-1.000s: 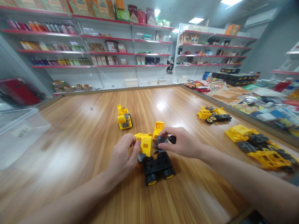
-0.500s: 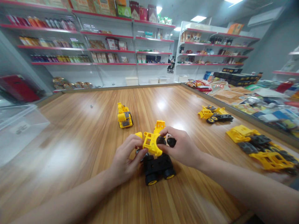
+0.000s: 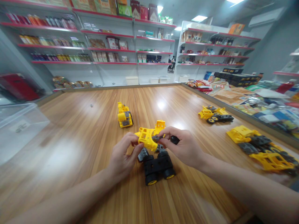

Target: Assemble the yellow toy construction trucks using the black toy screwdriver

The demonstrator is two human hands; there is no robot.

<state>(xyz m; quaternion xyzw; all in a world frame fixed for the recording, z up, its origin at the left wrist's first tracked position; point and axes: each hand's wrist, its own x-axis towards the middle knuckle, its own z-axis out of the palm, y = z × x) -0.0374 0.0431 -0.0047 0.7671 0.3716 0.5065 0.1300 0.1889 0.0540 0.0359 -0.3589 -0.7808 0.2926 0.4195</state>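
Holding yellow toy part (image 3: pixel 147 140), wood-grain table (image 3: pixel 98 124), shelves (image 3: pixel 112 63), probably bottles (image 3: pixel 62 58)

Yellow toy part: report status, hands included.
Left hand holding yellow toy part. Right hand pinching gray piece at its side, contact unclear. Black wheeled base close by, nothing visibly blocking.

The left forearm (image 3: pixel 77 193) and the right forearm (image 3: pixel 238 179) are bare as far as the view reaches, smooth, slim toward the front and broader farther back. The left grip (image 3: pixel 123 155) and right grip (image 3: pixel 184 146) (each a bare human hand) have slender, tapering fingers (image 3: pixel 127 139), their nails too blurred to describe.
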